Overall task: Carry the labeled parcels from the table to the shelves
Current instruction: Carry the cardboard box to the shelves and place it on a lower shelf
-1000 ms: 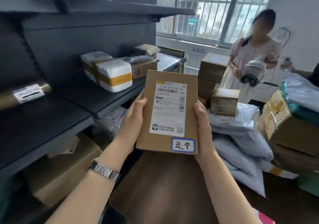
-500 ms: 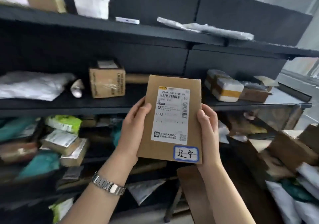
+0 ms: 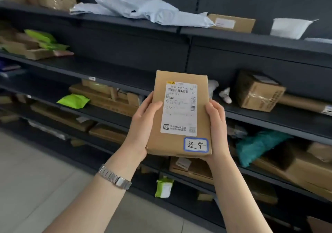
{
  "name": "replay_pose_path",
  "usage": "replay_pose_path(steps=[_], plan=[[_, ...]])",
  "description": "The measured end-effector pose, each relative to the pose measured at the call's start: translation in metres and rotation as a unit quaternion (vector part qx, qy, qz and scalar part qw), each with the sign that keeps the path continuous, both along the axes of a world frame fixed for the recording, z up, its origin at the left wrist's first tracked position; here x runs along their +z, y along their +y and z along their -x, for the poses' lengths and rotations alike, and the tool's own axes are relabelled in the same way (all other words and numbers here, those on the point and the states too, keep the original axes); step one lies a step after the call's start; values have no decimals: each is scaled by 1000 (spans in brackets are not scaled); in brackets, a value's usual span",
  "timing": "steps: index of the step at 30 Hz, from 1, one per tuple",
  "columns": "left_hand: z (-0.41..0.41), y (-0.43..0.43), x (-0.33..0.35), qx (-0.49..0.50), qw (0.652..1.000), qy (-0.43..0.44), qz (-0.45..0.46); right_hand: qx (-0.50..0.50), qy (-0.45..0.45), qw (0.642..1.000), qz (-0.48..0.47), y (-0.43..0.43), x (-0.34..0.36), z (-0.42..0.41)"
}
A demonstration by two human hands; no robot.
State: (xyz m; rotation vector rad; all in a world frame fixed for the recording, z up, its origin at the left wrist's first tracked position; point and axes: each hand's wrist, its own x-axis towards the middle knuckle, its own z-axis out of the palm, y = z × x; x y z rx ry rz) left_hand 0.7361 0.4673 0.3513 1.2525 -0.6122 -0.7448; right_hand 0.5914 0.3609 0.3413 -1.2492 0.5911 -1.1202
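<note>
I hold a flat brown cardboard parcel (image 3: 181, 143) upright in front of me, its white shipping label and a small blue-bordered handwritten sticker facing me. My left hand (image 3: 143, 123) grips its left edge; a metal watch is on that wrist. My right hand (image 3: 216, 125) grips its right edge. Behind the parcel stand dark shelves (image 3: 111, 71) in several tiers, stretching from left to right.
The shelves carry grey poly mailers (image 3: 136, 6) on top, a cardboard box (image 3: 258, 91) at right, a teal bag (image 3: 258, 144) below it, green packets (image 3: 73, 100) and flat cartons at left. Pale tiled floor (image 3: 36, 179) lies at lower left.
My view has swung left from the table and the other person to face the shelves. Both hands keep the same hold on the parcel.
</note>
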Motion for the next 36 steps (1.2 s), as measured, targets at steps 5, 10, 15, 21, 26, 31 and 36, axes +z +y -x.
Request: replay_pose_path(steps=[5,10,15,21,26,31,36], plan=[[-103,70,2,79,997,13,-4,75,6,997,-26,53,1,-121],[-190,117,-4,147,989,17,13,136,18,990,-21,87,2,-224],[-273,135,-16,201,979,18,28,185,24,982,-17,92,-4,-326],[-388,153,-19,274,961,24,13,252,24,967,-42,103,-15,-464],[-486,175,-16,331,944,19,6,304,27,951,-50,119,-6,-577],[-579,208,-24,361,931,44,3,334,36,940,-61,150,-14,-681],[-686,252,-44,385,921,57,2,349,41,935,-55,190,-37,-797]])
